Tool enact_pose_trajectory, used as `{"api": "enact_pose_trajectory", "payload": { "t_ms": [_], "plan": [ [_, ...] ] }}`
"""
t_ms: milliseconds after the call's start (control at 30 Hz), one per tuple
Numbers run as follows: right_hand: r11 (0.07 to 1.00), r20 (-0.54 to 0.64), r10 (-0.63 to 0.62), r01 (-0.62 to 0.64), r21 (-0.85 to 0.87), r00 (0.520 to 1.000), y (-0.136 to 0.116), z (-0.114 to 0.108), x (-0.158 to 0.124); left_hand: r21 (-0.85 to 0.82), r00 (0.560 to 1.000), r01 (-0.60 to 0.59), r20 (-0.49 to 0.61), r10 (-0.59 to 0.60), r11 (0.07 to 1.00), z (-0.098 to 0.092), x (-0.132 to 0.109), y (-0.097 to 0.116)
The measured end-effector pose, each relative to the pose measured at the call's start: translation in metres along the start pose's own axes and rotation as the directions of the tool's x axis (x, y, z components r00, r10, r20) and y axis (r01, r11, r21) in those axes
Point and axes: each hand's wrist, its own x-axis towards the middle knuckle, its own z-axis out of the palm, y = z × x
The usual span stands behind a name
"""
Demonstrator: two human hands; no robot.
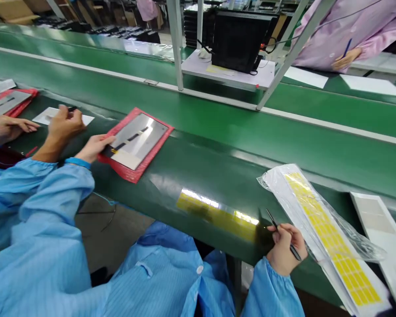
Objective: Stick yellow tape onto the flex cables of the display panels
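Holds in the left hand (94,148) a thin, rectangular, silver-grey panel (145,143) with a black ribbon strip (141,132) on its back, bedded on red bubble-wrap (130,174). Is found left of, and a little beyond, the glossy, translucent yellow strip (198,205) on the dark green bench (191,163). Keep in mind the left hand's closed pinch, thumb on top, at the panel's nearer left end. Has the right hand (285,251) curled firmly around slim black tweezers (295,252), at the right end of the yellow strip, tips pointing up and away.

Looks light, stiff, slick-faced and probably fragile; best take hold by opposite edges through the soft wrap, clear of the ribbon strip and the gold connector (114,150). Avoid bending or pressing on the middle.

Cannot see the left fingers beneath the wrap, nor tell whether panel and wrap rest on the bench or hang just above. Cannot make out any print on the yellow strip under glare and shadow. Right of the yellow strip, note a white box-like piece (378,215), cut off by the frame.
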Motion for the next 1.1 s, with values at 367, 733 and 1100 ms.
{"api": "enact_pose_trajectory", "payload": {
  "t_ms": [367,733,1100],
  "plan": [
    [0.999,0.071,-0.003,0.006,-0.041,0.997,-0.005,0.000,-0.010,0.574,0.891,-0.366,-0.012,0.454,0.733,0.024,-0.048,0.027],
    [0.948,0.340,0.040,0.071,-0.310,0.940,-0.012,-0.012,-0.050,-0.075,0.334,-0.857,0.672,0.661,0.510,0.240,-0.289,0.043],
    [0.870,0.404,-0.018,0.213,-0.444,0.915,-0.009,-0.003,-0.058,-0.012,0.286,-0.910,0.707,0.647,0.415,0.261,-0.302,0.046]
  ]
}}
